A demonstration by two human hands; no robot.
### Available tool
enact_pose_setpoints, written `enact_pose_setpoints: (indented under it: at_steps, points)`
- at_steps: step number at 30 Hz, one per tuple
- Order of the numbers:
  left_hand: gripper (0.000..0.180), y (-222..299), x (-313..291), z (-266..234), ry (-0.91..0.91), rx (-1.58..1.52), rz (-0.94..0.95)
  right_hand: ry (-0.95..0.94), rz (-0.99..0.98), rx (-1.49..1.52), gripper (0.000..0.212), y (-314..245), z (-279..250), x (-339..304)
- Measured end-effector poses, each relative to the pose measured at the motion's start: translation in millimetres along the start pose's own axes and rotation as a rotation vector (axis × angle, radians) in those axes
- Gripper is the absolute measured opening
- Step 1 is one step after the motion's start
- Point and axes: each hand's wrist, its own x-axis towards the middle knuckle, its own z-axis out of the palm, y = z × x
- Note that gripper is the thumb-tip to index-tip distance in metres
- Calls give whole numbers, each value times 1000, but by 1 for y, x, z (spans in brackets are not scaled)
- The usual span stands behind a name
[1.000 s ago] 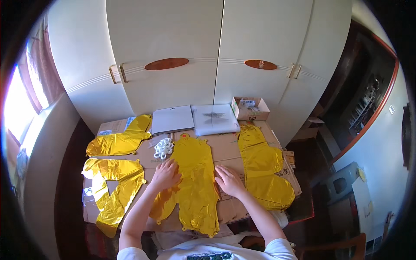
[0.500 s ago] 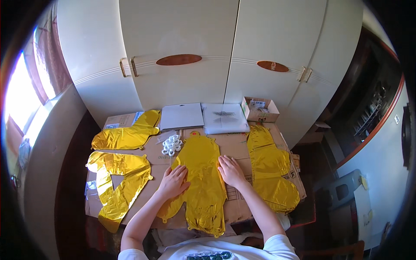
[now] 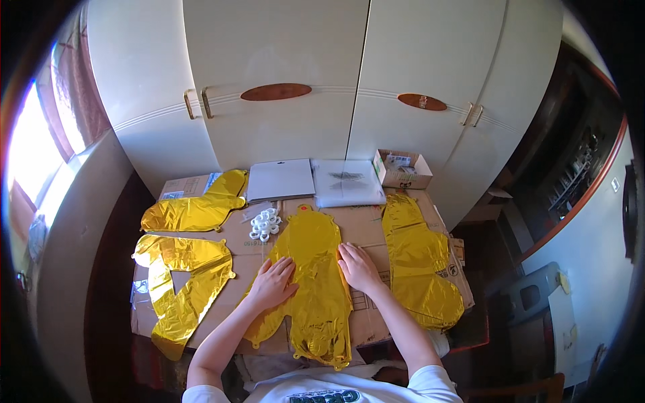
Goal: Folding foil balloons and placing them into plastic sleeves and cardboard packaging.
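Note:
A flat, uninflated gold foil balloon (image 3: 311, 269) lies in front of me in the middle of the cardboard-covered table. My left hand (image 3: 273, 282) rests on its left side, fingers stretched out and palm down. On the opposite edge lies my right hand (image 3: 359, 266), its fingers also straight and pressing lightly on the foil. Neither hand grips anything. Other flat gold foil balloons lie about: a curved one (image 3: 195, 213) at the far left, one with an opening in it (image 3: 201, 285) at the near left, and a wavy one (image 3: 420, 269) at the right.
White rings (image 3: 265, 224) sit in a small pile beyond my left hand. Along the back stand a flat white board (image 3: 281, 180), a stack of clear plastic bags (image 3: 349, 183) and an open carton (image 3: 406, 171). Behind them rises a white wardrobe (image 3: 282, 40). Cardboard (image 3: 366, 235) covers the table.
My left hand has slid slightly to the right over the foil. The middle balloon's near end has shifted a little to the right. My right hand has barely moved.

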Motion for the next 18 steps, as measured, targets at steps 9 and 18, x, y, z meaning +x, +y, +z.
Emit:
enact_pose_setpoints:
  at_steps: [9, 18]
  points:
    - [63, -1, -2, 1, 5, -2, 21, -4, 31, 71, 45, -3, 0, 2]
    - [57, -5, 4, 1, 38, 21, 31, -17, 20, 17, 45, 1, 2, 4]
